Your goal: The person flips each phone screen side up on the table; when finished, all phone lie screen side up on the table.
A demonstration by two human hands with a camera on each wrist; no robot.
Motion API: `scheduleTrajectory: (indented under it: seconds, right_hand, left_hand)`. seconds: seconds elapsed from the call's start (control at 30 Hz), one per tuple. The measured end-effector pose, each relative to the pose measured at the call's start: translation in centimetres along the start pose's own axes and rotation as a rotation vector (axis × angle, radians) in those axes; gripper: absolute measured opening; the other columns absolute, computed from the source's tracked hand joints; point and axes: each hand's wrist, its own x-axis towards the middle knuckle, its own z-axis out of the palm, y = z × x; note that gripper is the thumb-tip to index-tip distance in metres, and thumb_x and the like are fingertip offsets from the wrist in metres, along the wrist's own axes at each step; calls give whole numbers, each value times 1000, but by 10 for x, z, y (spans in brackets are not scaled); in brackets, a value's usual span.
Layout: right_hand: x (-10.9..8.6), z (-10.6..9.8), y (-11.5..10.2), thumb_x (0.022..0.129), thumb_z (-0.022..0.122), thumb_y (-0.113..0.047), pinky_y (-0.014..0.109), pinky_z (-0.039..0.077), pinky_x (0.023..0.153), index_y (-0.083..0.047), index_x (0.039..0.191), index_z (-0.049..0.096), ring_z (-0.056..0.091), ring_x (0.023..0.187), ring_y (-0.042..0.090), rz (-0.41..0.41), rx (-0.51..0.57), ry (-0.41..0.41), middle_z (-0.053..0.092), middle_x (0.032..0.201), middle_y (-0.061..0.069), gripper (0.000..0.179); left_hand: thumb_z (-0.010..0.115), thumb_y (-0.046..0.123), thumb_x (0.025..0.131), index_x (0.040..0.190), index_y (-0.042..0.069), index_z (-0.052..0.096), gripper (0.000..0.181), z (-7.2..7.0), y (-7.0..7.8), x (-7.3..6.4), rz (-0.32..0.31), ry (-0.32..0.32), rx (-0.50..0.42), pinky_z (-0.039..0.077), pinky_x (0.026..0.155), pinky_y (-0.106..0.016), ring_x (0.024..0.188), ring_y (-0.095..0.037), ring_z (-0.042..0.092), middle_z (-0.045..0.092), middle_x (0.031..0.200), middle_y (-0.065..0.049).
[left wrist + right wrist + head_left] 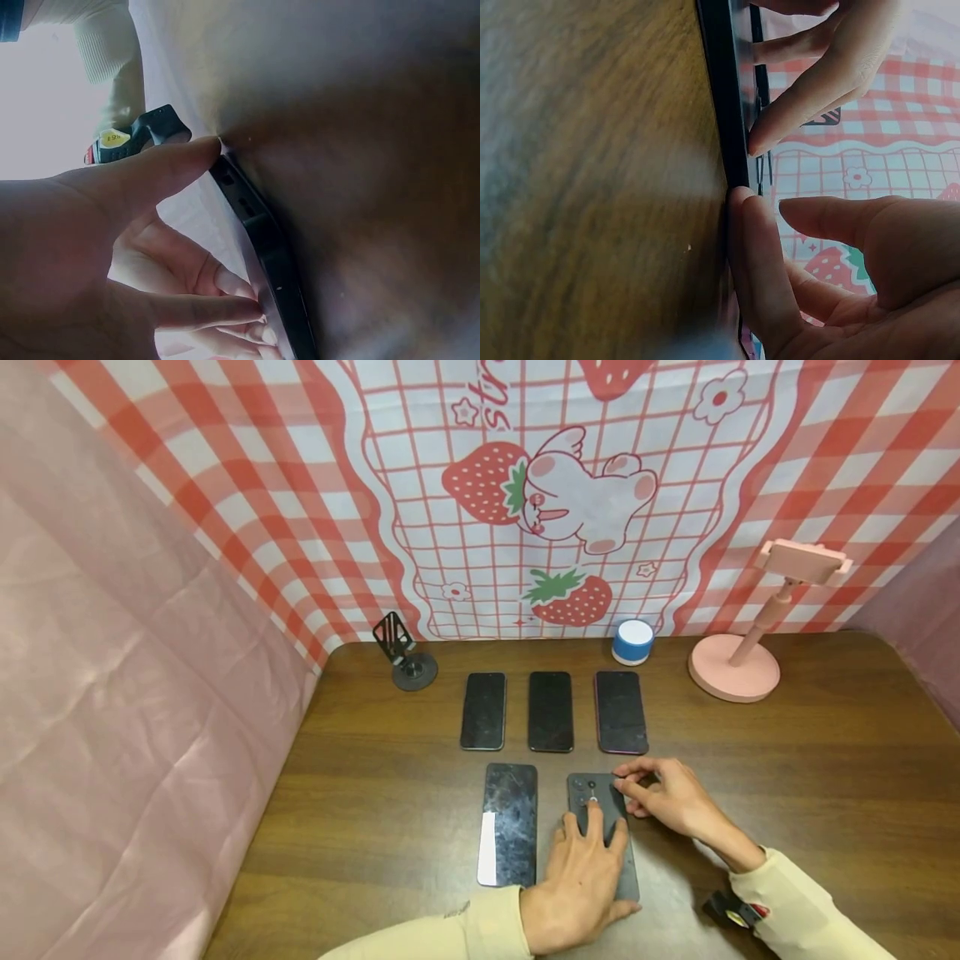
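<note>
A dark grey phone (628,870) lies back side up on the table, its camera lenses at the top left. Across its back my left hand (579,881) rests with fingers spread and fairly straight, the thumb at the bottom edge. My right hand (670,793) has bent fingers and thumb at the phone's top right corner. In the right wrist view, right fingertips (742,199) touch the phone's black side edge (731,105); the thumb stands a little apart. Openings show in the phone's bottom edge (240,195) in the left wrist view. The left palm hides part of the phone.
Left of it lies another phone (517,827), screen up. Behind are three dark phones, left (483,712), middle (551,712) and right (621,712). Farther back stand a black phone stand (414,671), a blue-and-white cylinder (633,643) and a pink phone stand (735,668).
</note>
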Motion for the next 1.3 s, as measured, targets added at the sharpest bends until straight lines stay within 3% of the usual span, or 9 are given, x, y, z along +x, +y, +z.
scheduleTrajectory:
  seconds: [0.23, 0.33, 0.6, 0.83, 1.03, 1.3]
  right_hand:
    - [0, 0, -2, 101, 67, -13, 26, 58, 58, 8, 117, 70, 70, 64, 13, 22, 9, 11, 74, 77, 9, 26]
    - [-1, 0, -3, 101, 67, -13, 26, 58, 59, 8, 116, 70, 70, 63, 13, 18, 9, 26, 75, 77, 10, 26]
    - [-4, 0, -6, 100, 68, -11, 28, 61, 60, 8, 121, 67, 71, 69, 14, 32, 56, 15, 75, 97, 18, 27]
    - [-6, 0, -3, 99, 64, -2, 30, 61, 59, 10, 125, 61, 71, 72, 15, 21, 117, -25, 71, 102, 24, 29]
    - [-7, -1, 1, 99, 56, 5, 31, 61, 60, 14, 129, 56, 70, 73, 14, 19, 201, -43, 68, 103, 25, 31]
    - [-7, -7, -3, 99, 59, 3, 32, 61, 64, 11, 134, 53, 67, 79, 12, 15, 255, -73, 67, 108, 22, 37]
  left_hand:
    - [72, 79, 78, 152, 22, 52, 95, -1, -2, -2, 25, 22, -37, 57, 97, -33, 117, -36, 60, 50, 151, -18]
    - [74, 76, 78, 152, 21, 51, 95, -1, -2, -2, 24, 24, -72, 56, 98, -34, 119, -37, 60, 49, 151, -19]
    - [75, 74, 80, 154, 21, 48, 95, -2, -4, -2, 21, 14, -130, 58, 95, -33, 119, -37, 60, 49, 152, -18]
    - [71, 75, 83, 156, 17, 47, 96, 1, -7, -3, 75, 42, -110, 48, 108, -41, 125, -37, 62, 51, 152, -22]
    - [75, 70, 82, 156, 19, 47, 95, 1, -10, -5, 71, 40, -204, 51, 103, -38, 126, -36, 56, 48, 155, -21]
    - [79, 62, 83, 161, 17, 36, 100, -1, -14, -8, 67, 51, -398, 58, 92, -36, 124, -39, 57, 43, 157, -23]
